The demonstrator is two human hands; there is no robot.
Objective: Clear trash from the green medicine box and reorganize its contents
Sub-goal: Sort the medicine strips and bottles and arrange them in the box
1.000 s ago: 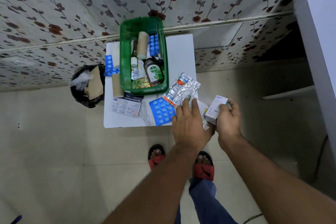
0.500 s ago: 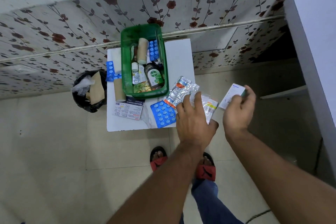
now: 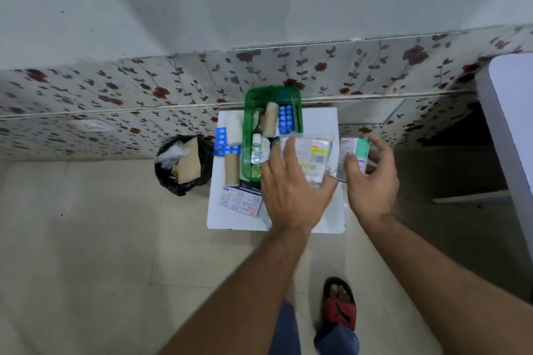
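Left hand grip clamped on stack of medicine packets beside green medicine box; right hand grip clamped on small medicine carton over white counter.

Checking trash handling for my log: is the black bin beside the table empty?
No. The black bin holds crumpled white plastic and a tan cardboard piece sticking out of its top.
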